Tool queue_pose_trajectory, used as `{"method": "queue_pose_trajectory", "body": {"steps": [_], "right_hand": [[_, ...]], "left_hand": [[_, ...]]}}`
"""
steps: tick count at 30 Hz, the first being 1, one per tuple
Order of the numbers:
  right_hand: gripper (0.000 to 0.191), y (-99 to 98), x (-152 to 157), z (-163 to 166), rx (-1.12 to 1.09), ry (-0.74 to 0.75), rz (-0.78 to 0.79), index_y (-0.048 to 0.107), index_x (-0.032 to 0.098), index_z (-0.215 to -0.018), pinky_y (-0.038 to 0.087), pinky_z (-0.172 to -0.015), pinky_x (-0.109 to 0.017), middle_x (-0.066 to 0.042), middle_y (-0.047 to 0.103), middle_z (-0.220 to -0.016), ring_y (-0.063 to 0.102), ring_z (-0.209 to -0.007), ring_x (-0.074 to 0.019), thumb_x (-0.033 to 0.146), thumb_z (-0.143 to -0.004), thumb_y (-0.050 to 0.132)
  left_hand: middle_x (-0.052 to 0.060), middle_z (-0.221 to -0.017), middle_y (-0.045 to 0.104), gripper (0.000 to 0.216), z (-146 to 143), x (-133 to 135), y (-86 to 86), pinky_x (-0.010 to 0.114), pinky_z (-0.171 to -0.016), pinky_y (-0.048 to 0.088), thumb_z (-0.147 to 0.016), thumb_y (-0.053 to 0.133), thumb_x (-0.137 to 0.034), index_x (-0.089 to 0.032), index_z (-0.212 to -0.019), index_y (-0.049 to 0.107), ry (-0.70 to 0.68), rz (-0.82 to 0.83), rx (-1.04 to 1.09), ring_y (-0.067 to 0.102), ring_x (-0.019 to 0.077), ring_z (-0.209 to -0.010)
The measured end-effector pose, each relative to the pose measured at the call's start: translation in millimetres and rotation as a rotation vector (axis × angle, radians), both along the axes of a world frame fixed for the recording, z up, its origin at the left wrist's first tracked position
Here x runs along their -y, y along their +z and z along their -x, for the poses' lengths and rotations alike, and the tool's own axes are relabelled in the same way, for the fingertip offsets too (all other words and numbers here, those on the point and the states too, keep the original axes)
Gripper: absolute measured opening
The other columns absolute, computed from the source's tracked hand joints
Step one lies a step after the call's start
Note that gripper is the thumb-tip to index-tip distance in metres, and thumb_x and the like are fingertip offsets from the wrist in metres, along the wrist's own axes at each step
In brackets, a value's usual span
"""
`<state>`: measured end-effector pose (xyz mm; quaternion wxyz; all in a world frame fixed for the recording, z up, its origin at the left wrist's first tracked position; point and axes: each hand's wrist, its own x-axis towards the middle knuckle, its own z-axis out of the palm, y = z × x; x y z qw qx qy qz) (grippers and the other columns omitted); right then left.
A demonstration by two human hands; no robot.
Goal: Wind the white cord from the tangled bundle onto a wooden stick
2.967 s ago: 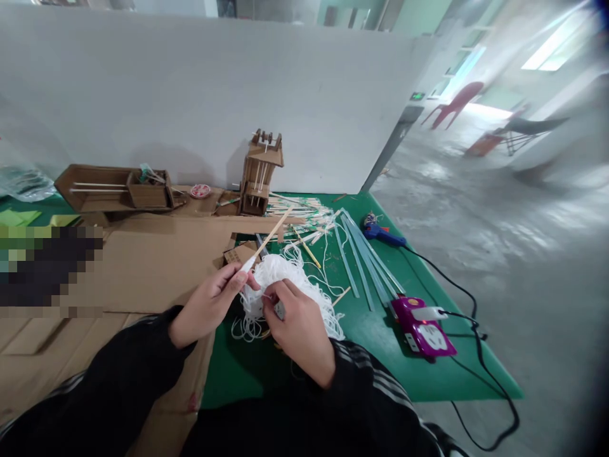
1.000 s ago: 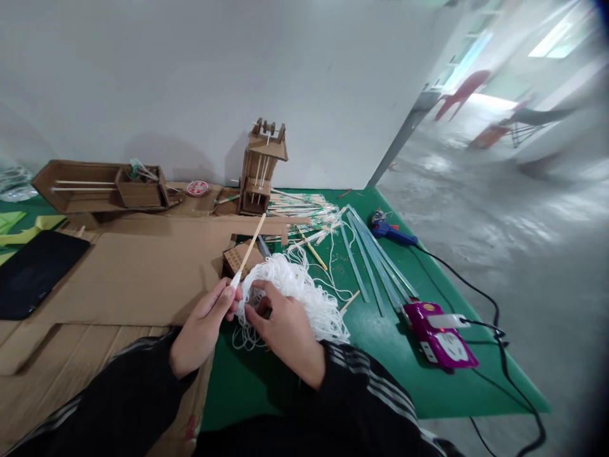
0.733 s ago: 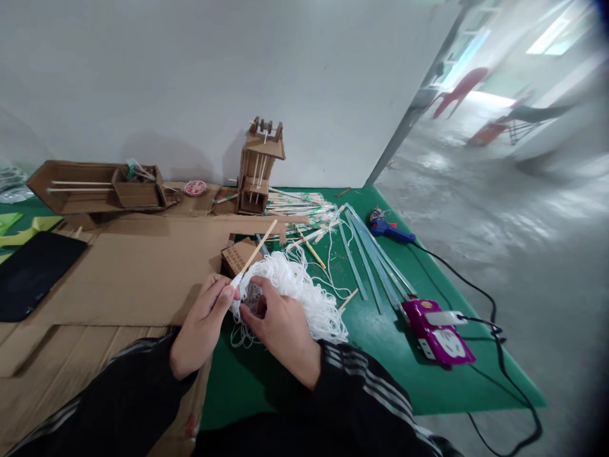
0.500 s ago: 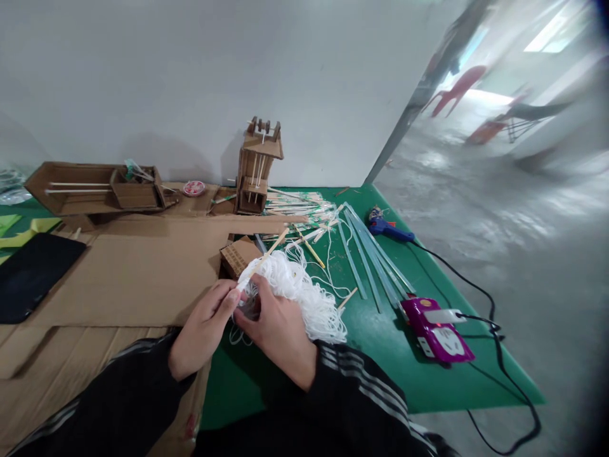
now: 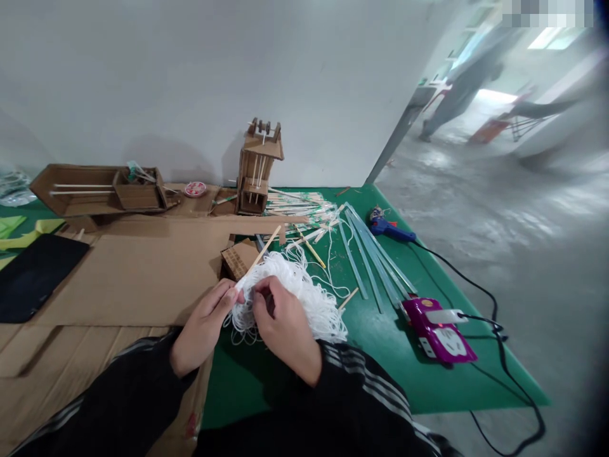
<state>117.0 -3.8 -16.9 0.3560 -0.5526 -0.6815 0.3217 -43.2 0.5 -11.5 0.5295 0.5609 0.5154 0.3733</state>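
Note:
My left hand (image 5: pixel 203 327) is closed around the lower end of a thin wooden stick (image 5: pixel 264 251), which slants up and to the right. White string seems to be wound about the stick near my fingertips. Just right of it, my right hand (image 5: pixel 287 325) is closed in a pinch over a loose heap of white string (image 5: pixel 311 301); a strand is probably between thumb and forefinger, though too fine to make out. The heap lies on the green table (image 5: pixel 380 374), against a small cardboard block (image 5: pixel 240 256).
Cardboard sheets (image 5: pixel 137 273) and a black tablet-like slab (image 5: pixel 40 276) lie left. Behind stand a cardboard tower (image 5: pixel 254 168) and a cardboard boat-like tray (image 5: pixel 80 200). Glue sticks (image 5: pixel 373 254), a blue glue gun (image 5: pixel 392 228) and a purple power strip (image 5: pixel 438 333) with cable are right.
My right hand has drawn slightly right and up, away from my left, its fingers now curled in a pinch. The stick stands a little steeper. A blurred person has appeared in the background.

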Motion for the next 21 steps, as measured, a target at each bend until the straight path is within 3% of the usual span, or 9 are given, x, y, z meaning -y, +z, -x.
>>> {"method": "queue_pose_trajectory", "body": {"steps": [3,8,21], "right_hand": [[0.018,-1.1,-4.6,-1.4,-0.074,0.040,0.071,0.063,0.019,-0.084,0.042,-0.061,-0.023,-0.002,0.067,-0.078,0.059,-0.069,-0.0145,0.027,-0.092,0.050],[0.020,-3.3,-9.4,-2.8,-0.213,0.078,0.150,0.067,0.018,-0.081,0.042,-0.059,-0.022,0.000,0.066,-0.073,0.057,-0.065,-0.0127,0.028,-0.091,0.052],[0.015,-7.6,-8.8,-2.6,-0.205,0.047,0.134,0.065,0.018,-0.082,0.044,-0.065,-0.024,-0.001,0.068,-0.080,0.059,-0.072,-0.0141,0.021,-0.089,0.052]], "left_hand": [[-0.002,-0.074,0.047,0.032,-0.6,1.5,1.6,0.027,-0.069,0.039,-0.093,0.045,-0.047,-0.021,-0.076,0.052,-0.022,0.009,0.019,0.046,0.0174,-0.072],[-0.003,-0.070,0.044,0.034,0.0,1.3,-0.3,0.026,-0.064,0.038,-0.094,0.043,-0.048,-0.021,-0.075,0.051,-0.046,0.029,0.007,0.043,0.0158,-0.066],[0.003,-0.083,0.059,0.032,-0.2,-0.4,0.7,0.028,-0.073,0.040,-0.092,0.050,-0.045,-0.019,-0.083,0.065,-0.070,-0.027,-0.060,0.053,0.0204,-0.081]]}}
